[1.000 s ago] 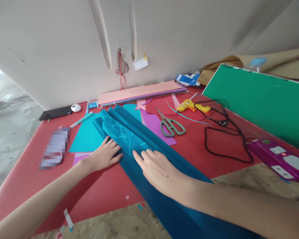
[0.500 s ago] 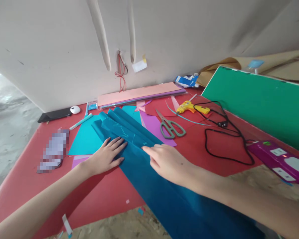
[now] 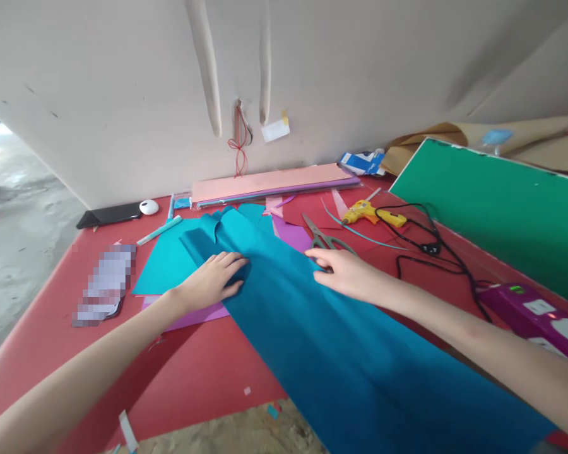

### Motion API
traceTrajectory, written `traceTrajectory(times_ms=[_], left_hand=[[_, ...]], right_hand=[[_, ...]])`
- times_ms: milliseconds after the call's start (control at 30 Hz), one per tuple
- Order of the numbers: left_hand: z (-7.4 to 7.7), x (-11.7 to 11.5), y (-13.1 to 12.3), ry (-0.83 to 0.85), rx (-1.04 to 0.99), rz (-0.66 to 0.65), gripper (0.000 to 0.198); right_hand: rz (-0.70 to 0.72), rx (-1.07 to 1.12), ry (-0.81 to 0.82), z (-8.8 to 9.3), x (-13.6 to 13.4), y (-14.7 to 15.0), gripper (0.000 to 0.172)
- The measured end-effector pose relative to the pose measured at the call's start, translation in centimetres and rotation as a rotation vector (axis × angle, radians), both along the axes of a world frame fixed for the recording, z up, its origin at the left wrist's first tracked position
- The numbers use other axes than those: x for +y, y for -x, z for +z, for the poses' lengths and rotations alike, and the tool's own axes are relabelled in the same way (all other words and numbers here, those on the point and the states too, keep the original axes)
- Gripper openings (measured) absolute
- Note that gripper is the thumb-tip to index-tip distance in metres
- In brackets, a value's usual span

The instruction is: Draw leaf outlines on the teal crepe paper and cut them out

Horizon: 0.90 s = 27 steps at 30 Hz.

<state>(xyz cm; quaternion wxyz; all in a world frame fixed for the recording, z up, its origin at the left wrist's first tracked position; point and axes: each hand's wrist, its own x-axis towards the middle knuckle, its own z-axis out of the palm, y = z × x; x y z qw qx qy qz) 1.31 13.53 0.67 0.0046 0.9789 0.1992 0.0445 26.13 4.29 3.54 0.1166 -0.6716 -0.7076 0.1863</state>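
Note:
A long blue sheet point(image 3: 303, 302), soft like cloth or crepe paper, runs from the middle of the table down past its front edge. Its far end is rumpled and curls over itself. My left hand point(image 3: 215, 277) rests on the sheet's left side, fingers stretched out and thumb apart. At the opposite edge, my right hand point(image 3: 345, 274) pinches the sheet between thumb and bent fingers. Just behind that hand lie scissors point(image 3: 331, 243), their handles partly hidden by it. Turquoise sheets point(image 3: 163, 255) and purple sheets point(image 3: 291, 233) show around and under the blue one.
On the red table point(image 3: 189, 372) lie a phone point(image 3: 106, 277), a black case point(image 3: 108, 216) and a turquoise roll point(image 3: 159, 230). A yellow glue gun point(image 3: 373, 214) with black cord, a purple power strip point(image 3: 530, 309) and a green board point(image 3: 497, 214) are to the right.
The chalk-like outline on the blue sheet no longer shows; the sheet is spread wider and its far end curls. My right hand has moved right with the edge. The view shifted slightly.

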Motion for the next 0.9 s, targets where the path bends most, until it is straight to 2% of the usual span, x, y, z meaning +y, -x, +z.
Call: traceTrajectory(times_ms=[100,200,300,367,600,700,800,900], left_hand=[[-0.1,0.0,0.1,-0.005,-0.011,-0.005,0.032],[-0.2,-0.1,0.2,-0.009,-0.016,-0.012,0.032],[-0.4,-0.2,0.5,-0.009,-0.014,-0.014,0.031],[-0.6,-0.3,0.8,-0.006,-0.011,-0.016,0.03],[-1.1,-1.0,1.9,0.019,0.01,-0.011,0.033],[-1.2,-1.1,2.1,0.035,0.027,-0.01,0.042],[-1.2,-1.1,2.2,0.039,0.039,-0.018,0.052],[-1.0,-0.9,2.2,0.033,0.045,-0.034,0.056]], right_hand=[[0.062,-0.034,-0.099,0.5,-1.7,2.1,0.055],[0.235,-0.048,-0.13,0.6,-3.0,4.3,0.062],[0.456,-0.14,-0.074,0.2,-3.5,5.6,0.063],[0.516,-0.174,-0.011,-0.3,-3.4,5.9,0.065],[0.55,-0.068,0.058,-0.6,-3.2,5.9,0.059],[0.54,0.035,0.056,-0.4,-3.4,5.9,0.054],[0.532,0.191,0.002,0.0,-3.8,5.7,0.045],[0.498,0.37,-0.133,0.5,-3.7,5.3,0.032]])
